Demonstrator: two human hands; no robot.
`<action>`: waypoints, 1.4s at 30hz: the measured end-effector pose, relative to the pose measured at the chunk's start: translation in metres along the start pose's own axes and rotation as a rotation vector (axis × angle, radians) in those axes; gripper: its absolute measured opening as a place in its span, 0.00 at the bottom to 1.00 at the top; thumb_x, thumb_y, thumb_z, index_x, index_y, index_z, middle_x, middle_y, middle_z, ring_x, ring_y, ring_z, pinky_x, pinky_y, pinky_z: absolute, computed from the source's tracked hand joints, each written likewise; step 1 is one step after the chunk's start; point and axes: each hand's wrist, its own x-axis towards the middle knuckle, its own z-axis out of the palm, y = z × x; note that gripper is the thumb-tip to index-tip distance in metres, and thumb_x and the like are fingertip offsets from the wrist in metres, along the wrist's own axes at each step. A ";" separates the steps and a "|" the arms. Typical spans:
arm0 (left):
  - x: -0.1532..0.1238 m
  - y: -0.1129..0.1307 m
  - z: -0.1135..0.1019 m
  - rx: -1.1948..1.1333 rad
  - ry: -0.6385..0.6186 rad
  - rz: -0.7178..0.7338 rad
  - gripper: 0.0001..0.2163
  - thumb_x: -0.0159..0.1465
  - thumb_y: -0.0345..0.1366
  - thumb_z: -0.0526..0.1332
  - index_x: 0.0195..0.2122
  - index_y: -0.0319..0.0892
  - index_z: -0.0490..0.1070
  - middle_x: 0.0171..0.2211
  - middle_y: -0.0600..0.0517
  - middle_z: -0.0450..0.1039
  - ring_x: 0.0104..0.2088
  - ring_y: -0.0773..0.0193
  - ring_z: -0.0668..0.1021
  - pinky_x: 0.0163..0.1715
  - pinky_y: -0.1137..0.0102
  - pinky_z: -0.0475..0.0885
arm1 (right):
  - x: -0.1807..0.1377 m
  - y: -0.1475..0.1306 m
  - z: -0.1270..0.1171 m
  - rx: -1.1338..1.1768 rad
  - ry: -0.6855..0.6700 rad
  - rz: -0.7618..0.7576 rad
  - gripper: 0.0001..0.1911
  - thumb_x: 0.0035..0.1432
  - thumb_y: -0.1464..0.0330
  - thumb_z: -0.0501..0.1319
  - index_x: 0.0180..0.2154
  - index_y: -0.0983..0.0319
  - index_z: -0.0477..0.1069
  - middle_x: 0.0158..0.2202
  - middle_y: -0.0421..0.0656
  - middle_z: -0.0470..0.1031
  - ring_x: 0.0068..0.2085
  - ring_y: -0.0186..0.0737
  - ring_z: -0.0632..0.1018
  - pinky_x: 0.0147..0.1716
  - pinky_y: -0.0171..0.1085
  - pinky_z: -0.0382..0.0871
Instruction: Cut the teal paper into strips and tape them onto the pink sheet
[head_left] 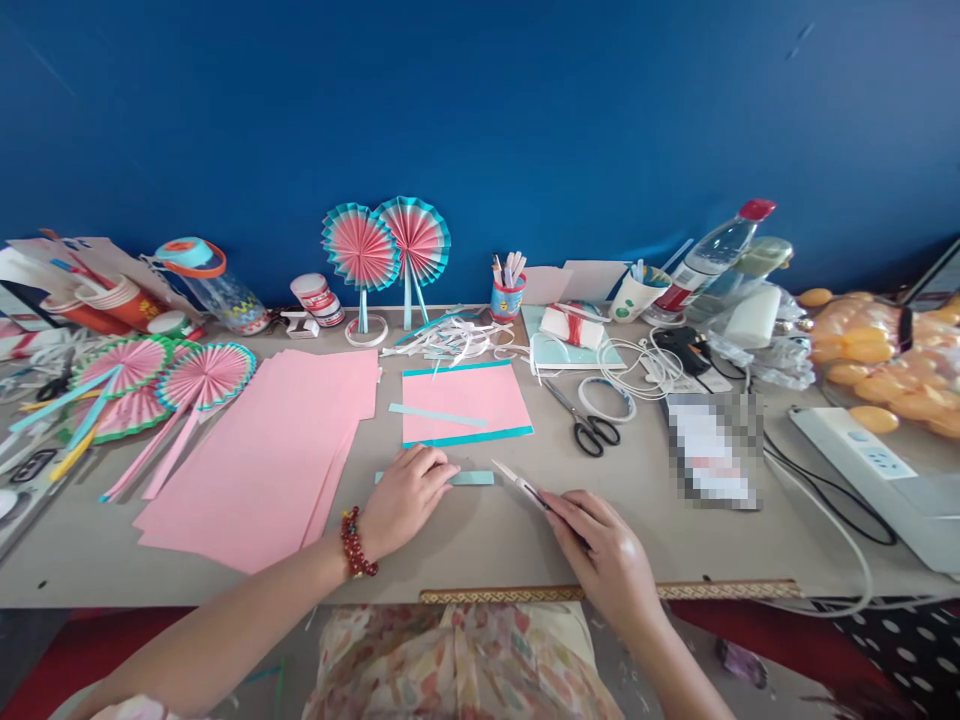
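My left hand (pixel 409 493), with a red bead bracelet at the wrist, lies curled on a narrow light-blue paper strip (pixel 472 478) and presses it to the table. My right hand (pixel 600 545) grips a slim craft knife (pixel 519 484) whose blade points left toward the end of that strip. Just behind them lies a pink sheet with teal edges (pixel 465 403) and a second blue strip (pixel 437 414) on it. A stack of pink paper (pixel 277 450) lies to the left of my left hand.
Black scissors (pixel 589 425), a tape ring (pixel 606 398) and white cables (pixel 652 365) lie right of the pink sheet. Finished paper fans (pixel 386 245) stand at the back; more fans (pixel 150 385) lie at the left. A power strip (pixel 870 460) sits at the right.
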 end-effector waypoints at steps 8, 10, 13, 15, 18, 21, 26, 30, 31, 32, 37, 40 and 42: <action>0.000 0.000 -0.001 -0.013 -0.004 -0.002 0.08 0.72 0.31 0.54 0.48 0.44 0.70 0.42 0.50 0.70 0.43 0.59 0.73 0.48 0.61 0.70 | 0.004 0.001 -0.006 -0.022 -0.041 -0.048 0.14 0.68 0.71 0.54 0.51 0.59 0.75 0.39 0.47 0.74 0.39 0.41 0.76 0.39 0.38 0.72; 0.000 0.001 -0.002 -0.004 -0.003 0.003 0.08 0.72 0.30 0.54 0.48 0.43 0.70 0.42 0.50 0.70 0.44 0.59 0.73 0.48 0.60 0.70 | 0.004 0.002 -0.006 -0.011 -0.052 -0.051 0.15 0.68 0.71 0.54 0.51 0.59 0.75 0.40 0.47 0.74 0.39 0.41 0.76 0.40 0.38 0.72; 0.001 0.002 -0.002 0.007 -0.006 0.003 0.08 0.72 0.30 0.54 0.48 0.44 0.70 0.42 0.50 0.71 0.43 0.58 0.73 0.47 0.61 0.70 | 0.003 0.003 -0.005 -0.001 -0.064 -0.050 0.15 0.68 0.72 0.54 0.52 0.59 0.74 0.40 0.47 0.74 0.40 0.41 0.75 0.40 0.39 0.72; 0.001 0.001 -0.002 0.008 -0.006 0.003 0.08 0.72 0.30 0.53 0.48 0.44 0.70 0.42 0.50 0.71 0.43 0.59 0.73 0.47 0.61 0.70 | 0.003 0.002 -0.005 0.006 -0.074 -0.050 0.15 0.68 0.72 0.54 0.52 0.59 0.74 0.40 0.47 0.74 0.39 0.40 0.75 0.40 0.38 0.72; 0.001 0.000 -0.001 0.001 -0.003 0.002 0.09 0.72 0.31 0.53 0.48 0.44 0.71 0.42 0.50 0.71 0.44 0.59 0.73 0.48 0.60 0.70 | 0.004 0.001 -0.006 0.007 -0.095 -0.050 0.15 0.68 0.72 0.54 0.52 0.59 0.74 0.40 0.46 0.74 0.39 0.40 0.75 0.39 0.38 0.72; 0.001 0.000 -0.002 0.002 0.000 -0.003 0.08 0.72 0.31 0.54 0.48 0.44 0.71 0.42 0.49 0.71 0.44 0.59 0.73 0.48 0.60 0.70 | 0.006 0.000 -0.009 0.000 -0.113 -0.054 0.15 0.68 0.72 0.54 0.51 0.59 0.74 0.39 0.46 0.74 0.39 0.40 0.75 0.39 0.38 0.72; 0.000 0.002 -0.003 0.083 0.020 0.032 0.11 0.72 0.32 0.53 0.52 0.43 0.70 0.46 0.47 0.74 0.47 0.57 0.75 0.50 0.58 0.72 | 0.009 -0.001 -0.010 -0.033 -0.156 -0.052 0.15 0.68 0.71 0.53 0.51 0.59 0.75 0.39 0.47 0.74 0.39 0.40 0.76 0.38 0.37 0.73; -0.002 0.006 -0.001 0.139 -0.053 0.261 0.18 0.73 0.35 0.51 0.63 0.42 0.62 0.63 0.45 0.66 0.62 0.56 0.68 0.64 0.55 0.62 | 0.010 0.000 -0.008 -0.077 -0.178 -0.060 0.16 0.69 0.71 0.52 0.51 0.59 0.75 0.39 0.47 0.74 0.40 0.41 0.76 0.39 0.37 0.73; -0.002 0.007 0.000 0.143 -0.090 0.303 0.21 0.74 0.39 0.51 0.66 0.40 0.58 0.66 0.44 0.61 0.66 0.55 0.63 0.66 0.55 0.58 | 0.010 0.000 -0.008 -0.086 -0.176 -0.062 0.16 0.69 0.70 0.52 0.51 0.59 0.75 0.39 0.47 0.74 0.40 0.41 0.76 0.39 0.38 0.73; -0.001 0.007 0.001 0.144 -0.124 0.323 0.26 0.73 0.45 0.52 0.68 0.38 0.54 0.68 0.43 0.56 0.68 0.54 0.59 0.68 0.55 0.56 | 0.011 0.001 -0.008 -0.092 -0.174 -0.065 0.16 0.69 0.70 0.52 0.51 0.59 0.75 0.39 0.47 0.74 0.40 0.41 0.76 0.39 0.38 0.73; 0.001 0.006 0.003 0.137 -0.214 0.279 0.39 0.69 0.59 0.51 0.71 0.35 0.45 0.71 0.39 0.47 0.71 0.52 0.51 0.69 0.55 0.52 | 0.013 0.001 -0.009 -0.083 -0.168 -0.076 0.16 0.69 0.70 0.52 0.52 0.59 0.75 0.40 0.47 0.74 0.40 0.40 0.76 0.39 0.37 0.74; 0.000 0.006 0.004 0.133 -0.231 0.266 0.40 0.68 0.60 0.50 0.71 0.36 0.44 0.71 0.40 0.46 0.71 0.53 0.51 0.69 0.55 0.50 | 0.014 0.000 -0.011 -0.091 -0.164 -0.102 0.16 0.69 0.70 0.52 0.51 0.58 0.76 0.39 0.47 0.75 0.39 0.40 0.76 0.38 0.37 0.74; 0.000 0.006 0.004 0.131 -0.234 0.266 0.40 0.68 0.61 0.50 0.71 0.37 0.45 0.71 0.40 0.45 0.71 0.52 0.50 0.70 0.55 0.49 | 0.014 0.000 -0.012 -0.106 -0.159 -0.119 0.16 0.69 0.70 0.52 0.51 0.59 0.76 0.39 0.47 0.75 0.38 0.40 0.76 0.38 0.36 0.74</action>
